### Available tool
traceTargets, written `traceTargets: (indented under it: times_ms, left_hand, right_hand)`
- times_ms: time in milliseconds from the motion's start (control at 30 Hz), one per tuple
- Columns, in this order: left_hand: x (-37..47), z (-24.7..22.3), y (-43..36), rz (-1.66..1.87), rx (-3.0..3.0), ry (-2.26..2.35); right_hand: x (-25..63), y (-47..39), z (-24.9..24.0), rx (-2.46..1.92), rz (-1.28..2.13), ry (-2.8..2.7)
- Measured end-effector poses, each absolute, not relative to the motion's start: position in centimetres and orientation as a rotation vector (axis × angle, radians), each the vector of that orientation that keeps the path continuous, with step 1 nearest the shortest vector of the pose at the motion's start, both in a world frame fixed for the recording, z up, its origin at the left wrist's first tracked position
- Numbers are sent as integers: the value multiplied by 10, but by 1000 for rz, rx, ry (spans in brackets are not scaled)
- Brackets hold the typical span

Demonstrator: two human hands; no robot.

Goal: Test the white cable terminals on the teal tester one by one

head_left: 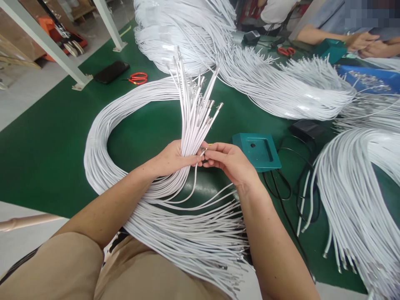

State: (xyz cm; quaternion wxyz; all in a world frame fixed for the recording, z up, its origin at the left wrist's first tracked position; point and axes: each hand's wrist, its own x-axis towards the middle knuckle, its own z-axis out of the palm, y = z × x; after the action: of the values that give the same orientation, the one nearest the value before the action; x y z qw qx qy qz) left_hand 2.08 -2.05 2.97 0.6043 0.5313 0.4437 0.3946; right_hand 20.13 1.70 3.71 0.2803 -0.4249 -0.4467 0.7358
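Observation:
My left hand (pixel 173 160) is closed around an upright bundle of white wires (pixel 190 125), whose metal-tipped ends fan out above it. Beside it, my right hand (pixel 229 160) pinches the end of a single white wire (pixel 196 179), close to the left thumb. A small metal piece shows at its fingertips, partly hidden. From the bundle, the wires loop round in a wide coil (pixel 96 146) on the green table. More loose wire ends (pixel 193 229) lie below my hands, across my lap and the table edge. A teal box with a recessed top (pixel 271 164) stands right of my right hand.
Red-handled scissors (pixel 138 78) and a black phone (pixel 111 71) lie at the back left, near a metal post (pixel 109 25). Large white wire bundles (pixel 281 91) spread behind and to the right (pixel 353 187). Black cables (pixel 283 200) trail beside the box. A co-worker's hands (pixel 362 41) work across the table near a blue tray (pixel 346 71).

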Motion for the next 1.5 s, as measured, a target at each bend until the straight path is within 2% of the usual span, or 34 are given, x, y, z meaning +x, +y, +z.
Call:
traceTargets:
  times_ms: [267,333,500,633,1500]
  left_hand:
    - [19,31,-19,904,1189,1034]
    - [18,27,-17,918,1125,1039]
    - [17,18,-12,941,984,1141]
    - [17,18,-10,953,941,1199]
    - [24,12,0,847,1107,1509]
  right_hand:
    - [194,12,36,-1206,1767,-1410]
    - [193,11,33,-1188,1469,-1672]
    - [200,14,28,-1073,390,-2359]
    - [209,22,24,-1206,-58,-2499]
    - [210,36,14,-1307,-100,-2492]
